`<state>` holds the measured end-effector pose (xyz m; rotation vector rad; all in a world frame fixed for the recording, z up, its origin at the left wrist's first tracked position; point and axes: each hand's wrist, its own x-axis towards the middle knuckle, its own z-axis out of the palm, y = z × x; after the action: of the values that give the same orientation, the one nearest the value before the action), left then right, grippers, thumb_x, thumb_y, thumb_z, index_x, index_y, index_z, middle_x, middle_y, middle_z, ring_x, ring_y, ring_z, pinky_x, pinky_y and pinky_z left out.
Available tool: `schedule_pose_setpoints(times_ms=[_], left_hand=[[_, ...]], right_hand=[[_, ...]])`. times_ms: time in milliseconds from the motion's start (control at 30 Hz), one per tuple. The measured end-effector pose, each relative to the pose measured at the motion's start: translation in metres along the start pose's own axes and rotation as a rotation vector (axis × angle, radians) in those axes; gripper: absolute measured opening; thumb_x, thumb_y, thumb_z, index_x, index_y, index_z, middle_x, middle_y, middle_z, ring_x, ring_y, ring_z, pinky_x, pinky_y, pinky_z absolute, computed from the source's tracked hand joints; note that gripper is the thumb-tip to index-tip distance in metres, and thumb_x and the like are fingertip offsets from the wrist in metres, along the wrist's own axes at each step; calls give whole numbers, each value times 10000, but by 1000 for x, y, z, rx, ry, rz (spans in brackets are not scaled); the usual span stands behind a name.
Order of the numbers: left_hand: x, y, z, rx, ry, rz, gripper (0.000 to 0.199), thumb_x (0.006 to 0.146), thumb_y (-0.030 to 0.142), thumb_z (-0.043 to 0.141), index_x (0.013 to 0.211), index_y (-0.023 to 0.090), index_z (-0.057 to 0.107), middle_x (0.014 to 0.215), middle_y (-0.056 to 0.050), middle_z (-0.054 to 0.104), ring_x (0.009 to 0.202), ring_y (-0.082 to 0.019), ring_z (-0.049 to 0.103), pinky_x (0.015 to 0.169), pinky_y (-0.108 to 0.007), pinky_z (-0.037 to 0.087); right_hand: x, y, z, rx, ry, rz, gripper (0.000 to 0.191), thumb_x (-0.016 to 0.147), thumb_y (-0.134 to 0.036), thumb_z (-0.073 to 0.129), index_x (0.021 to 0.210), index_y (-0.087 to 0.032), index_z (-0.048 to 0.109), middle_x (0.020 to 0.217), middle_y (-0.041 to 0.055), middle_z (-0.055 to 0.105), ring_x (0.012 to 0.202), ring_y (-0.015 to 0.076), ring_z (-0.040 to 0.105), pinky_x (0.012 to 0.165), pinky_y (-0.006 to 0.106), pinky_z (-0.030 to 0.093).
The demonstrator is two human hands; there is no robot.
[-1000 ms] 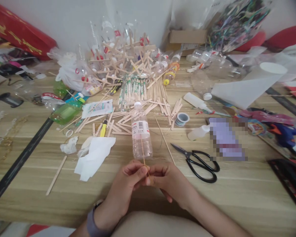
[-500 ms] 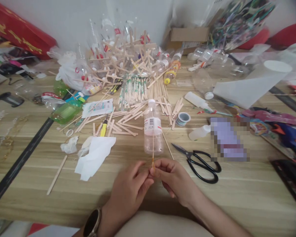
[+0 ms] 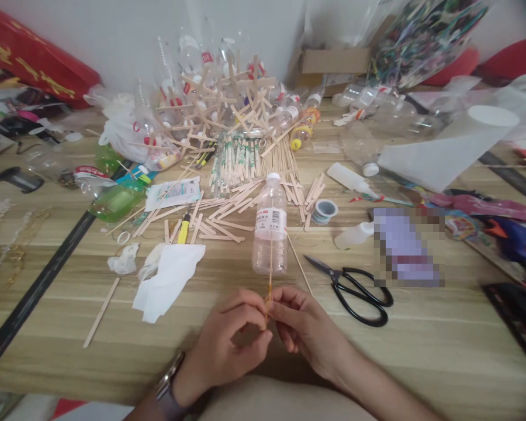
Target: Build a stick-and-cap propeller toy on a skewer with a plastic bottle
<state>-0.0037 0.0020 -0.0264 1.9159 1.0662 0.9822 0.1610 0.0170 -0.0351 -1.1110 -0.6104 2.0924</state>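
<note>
My right hand [image 3: 296, 318] pinches a thin wooden stick [image 3: 270, 257] near its lower end, where an orange-brown band [image 3: 269, 289] circles it. My left hand [image 3: 236, 330] meets it there, thumb and fingertips curled together at the stick's lower end; what lies between those fingertips is too small to make out. Beyond the hands is a clear plastic bottle [image 3: 263, 254] with a white cap and a white label. The stick's far part overlaps the bottle in view; whether they touch I cannot tell. A second thin stick [image 3: 300, 264] lies right of the bottle.
Black-handled scissors [image 3: 359, 292] lie to the right, beside a small white bottle [image 3: 354, 235] and a spool [image 3: 324, 211]. Left are white paper [image 3: 170, 280], a flat wooden stick [image 3: 101, 313] and a yellow cutter [image 3: 184, 229]. Flat sticks [image 3: 219, 222] and piled bottles fill the back.
The bottle has turned, its barcode shifting to the right and its base slightly left. My left wrist has rotated and its fingers have curled more; the stick's banded end has moved slightly down.
</note>
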Motion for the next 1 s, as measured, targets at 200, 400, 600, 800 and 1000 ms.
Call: schedule_pose_setpoints(times_ms=[200,400,600,800,1000], left_hand=[[7,-9,8,-440,66,-301,126,838,187,550,751,204,461,779,26,500,549,-81,525,512,-204,424],[15,-1,4,-107,73,-316,109,816,110,508,778,204,470,647,59,482,539,-87,508,499,-183,386],[14,5,-17,304,-35,69,204,807,34,457,729,185,570,749,3,530,689,-111,529,637,-213,431],[7,3,-14,610,25,153,249,880,57,445,1020,154,625,832,-41,573,746,-142,564,675,-238,471],[7,6,4,719,127,-50,242,927,150,437,933,182,677,739,-23,602,624,-138,562,563,-231,414]], right_hand=[[1,8,0,17,-60,-18,332,667,-421,803,679,-146,619,589,-34,643,324,21,441,324,157,261],[1,11,-1,5,-81,-37,319,706,-423,780,699,-127,662,638,-8,668,356,19,457,355,159,293],[1,10,-3,87,-98,-12,292,708,-380,796,691,-122,658,635,0,676,388,20,496,397,148,313],[1,10,0,130,-127,-9,279,709,-371,799,715,-123,674,646,4,679,403,26,511,412,153,349],[0,9,1,52,-133,-46,289,713,-395,788,723,-130,672,646,-7,673,430,41,536,451,175,391]])
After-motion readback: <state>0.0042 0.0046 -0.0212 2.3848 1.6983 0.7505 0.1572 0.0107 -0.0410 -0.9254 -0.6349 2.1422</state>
